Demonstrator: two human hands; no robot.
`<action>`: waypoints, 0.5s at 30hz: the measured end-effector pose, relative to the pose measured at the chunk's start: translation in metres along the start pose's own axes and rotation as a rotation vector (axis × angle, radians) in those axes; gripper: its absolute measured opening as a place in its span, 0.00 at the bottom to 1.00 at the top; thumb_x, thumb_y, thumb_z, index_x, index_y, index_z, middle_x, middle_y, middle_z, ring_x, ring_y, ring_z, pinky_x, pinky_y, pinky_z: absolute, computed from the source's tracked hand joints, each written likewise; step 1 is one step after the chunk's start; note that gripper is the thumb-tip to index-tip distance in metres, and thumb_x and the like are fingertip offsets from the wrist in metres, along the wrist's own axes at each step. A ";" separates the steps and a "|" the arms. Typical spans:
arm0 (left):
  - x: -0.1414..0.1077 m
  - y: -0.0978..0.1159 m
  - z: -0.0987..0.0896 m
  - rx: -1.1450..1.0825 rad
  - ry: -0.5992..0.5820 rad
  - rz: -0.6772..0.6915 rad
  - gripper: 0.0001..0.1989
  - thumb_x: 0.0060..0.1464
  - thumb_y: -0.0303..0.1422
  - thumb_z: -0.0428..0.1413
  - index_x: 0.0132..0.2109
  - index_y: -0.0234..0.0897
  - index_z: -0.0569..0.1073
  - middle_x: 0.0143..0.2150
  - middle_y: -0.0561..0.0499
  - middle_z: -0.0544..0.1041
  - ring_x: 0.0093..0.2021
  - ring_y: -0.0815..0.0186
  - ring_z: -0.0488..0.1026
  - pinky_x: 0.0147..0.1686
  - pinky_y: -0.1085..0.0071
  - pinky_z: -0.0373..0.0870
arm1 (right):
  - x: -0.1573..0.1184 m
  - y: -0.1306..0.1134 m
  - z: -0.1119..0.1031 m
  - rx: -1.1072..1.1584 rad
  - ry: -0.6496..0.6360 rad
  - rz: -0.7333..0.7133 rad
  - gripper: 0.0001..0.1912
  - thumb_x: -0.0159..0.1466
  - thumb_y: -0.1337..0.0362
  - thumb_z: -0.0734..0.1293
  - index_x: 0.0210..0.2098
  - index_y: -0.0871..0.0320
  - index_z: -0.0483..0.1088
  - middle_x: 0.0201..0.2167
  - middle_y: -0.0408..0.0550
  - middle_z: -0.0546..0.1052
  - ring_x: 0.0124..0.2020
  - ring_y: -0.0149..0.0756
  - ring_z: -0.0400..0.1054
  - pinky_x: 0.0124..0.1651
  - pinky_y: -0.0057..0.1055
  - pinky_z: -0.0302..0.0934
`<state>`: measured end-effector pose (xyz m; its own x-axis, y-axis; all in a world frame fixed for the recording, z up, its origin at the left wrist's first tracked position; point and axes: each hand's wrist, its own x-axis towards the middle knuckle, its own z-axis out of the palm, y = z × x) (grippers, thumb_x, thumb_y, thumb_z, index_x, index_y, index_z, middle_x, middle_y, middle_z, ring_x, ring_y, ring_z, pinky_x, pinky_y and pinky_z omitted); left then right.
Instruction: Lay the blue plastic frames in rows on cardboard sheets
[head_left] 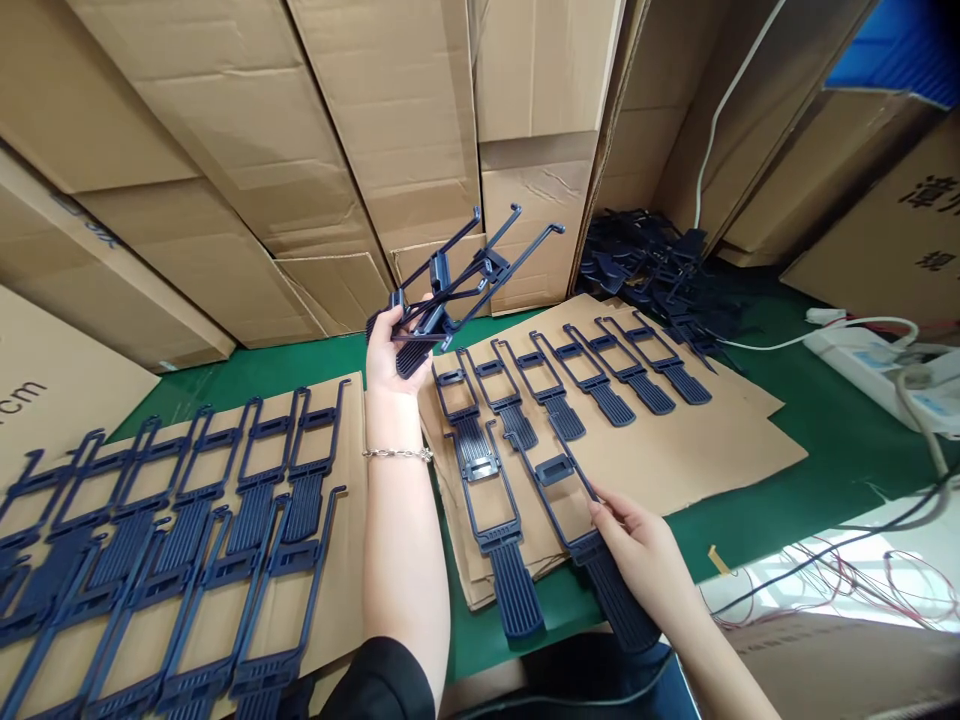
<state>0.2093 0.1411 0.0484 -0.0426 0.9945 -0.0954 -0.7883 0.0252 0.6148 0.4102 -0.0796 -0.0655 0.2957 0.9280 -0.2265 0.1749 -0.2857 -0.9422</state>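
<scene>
My left hand point(396, 350) is closed around a bunch of dark blue plastic frames point(465, 275), raised above the table, their hooked rods pointing up and right. With its fingers pinched on one side, my right hand point(637, 545) grips another dark blue plastic frame point(555, 470), which has a ribbed flat end and two hooked rods. That frame lies at the near edge of a cardboard sheet point(720, 450). Just left of it rests a similar frame point(517, 590), and several more form a row behind. What the left palm covers is hidden.
Rows of like frames lie on a left cardboard sheet point(352, 420). A heap of dark plastic parts point(645, 260) sits at the back right. Tall cardboard boxes point(405, 120) stand behind the green table point(300, 350). At right are a white power strip point(885, 360) and loose wires point(862, 580).
</scene>
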 end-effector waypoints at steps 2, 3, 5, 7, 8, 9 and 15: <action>0.000 0.000 -0.001 0.011 0.001 -0.001 0.17 0.58 0.27 0.43 0.23 0.33 0.67 0.24 0.47 0.76 0.29 0.68 0.75 0.32 0.77 0.74 | 0.000 0.000 0.004 -0.026 0.020 -0.005 0.27 0.57 0.51 0.60 0.48 0.63 0.70 0.45 0.54 0.74 0.49 0.43 0.68 0.51 0.34 0.62; 0.000 0.001 -0.001 0.016 0.003 0.001 0.17 0.58 0.27 0.43 0.23 0.33 0.68 0.24 0.48 0.76 0.29 0.68 0.76 0.32 0.77 0.74 | 0.000 0.001 0.005 -0.044 0.036 -0.009 0.26 0.57 0.51 0.60 0.48 0.62 0.71 0.45 0.53 0.74 0.49 0.42 0.68 0.51 0.34 0.62; 0.001 0.002 -0.002 0.023 0.006 0.009 0.17 0.58 0.27 0.43 0.24 0.32 0.68 0.25 0.48 0.76 0.29 0.68 0.76 0.33 0.77 0.74 | -0.001 0.002 0.006 -0.086 0.056 -0.021 0.25 0.58 0.52 0.59 0.47 0.62 0.72 0.45 0.53 0.74 0.48 0.42 0.68 0.50 0.34 0.63; 0.002 0.003 -0.004 0.026 0.002 0.024 0.16 0.58 0.28 0.43 0.24 0.32 0.68 0.25 0.48 0.76 0.30 0.67 0.76 0.34 0.76 0.74 | -0.002 0.003 0.006 -0.127 0.059 -0.040 0.24 0.59 0.52 0.59 0.46 0.61 0.72 0.43 0.53 0.75 0.46 0.42 0.70 0.47 0.33 0.64; 0.002 0.004 -0.004 0.024 0.002 0.034 0.16 0.58 0.28 0.43 0.25 0.32 0.68 0.26 0.48 0.76 0.31 0.67 0.76 0.35 0.76 0.74 | -0.002 0.004 0.005 -0.149 0.058 -0.047 0.24 0.59 0.52 0.59 0.46 0.61 0.72 0.41 0.53 0.76 0.44 0.42 0.71 0.45 0.33 0.65; 0.002 0.004 -0.005 0.018 0.001 0.041 0.16 0.58 0.27 0.43 0.25 0.32 0.68 0.26 0.48 0.76 0.31 0.67 0.76 0.35 0.75 0.74 | -0.003 0.004 0.005 -0.169 0.054 -0.049 0.24 0.59 0.53 0.58 0.48 0.61 0.71 0.38 0.52 0.77 0.42 0.41 0.71 0.43 0.32 0.65; 0.003 0.003 -0.005 -0.030 0.005 0.031 0.18 0.59 0.28 0.42 0.24 0.32 0.68 0.24 0.48 0.76 0.28 0.69 0.76 0.33 0.78 0.74 | -0.007 -0.004 0.008 -0.288 0.010 -0.076 0.25 0.62 0.55 0.55 0.54 0.61 0.66 0.38 0.51 0.77 0.40 0.39 0.71 0.41 0.29 0.64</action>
<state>0.2041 0.1434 0.0464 -0.0700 0.9943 -0.0807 -0.8046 -0.0085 0.5938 0.4003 -0.0830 -0.0624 0.2807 0.9474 -0.1539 0.4558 -0.2727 -0.8473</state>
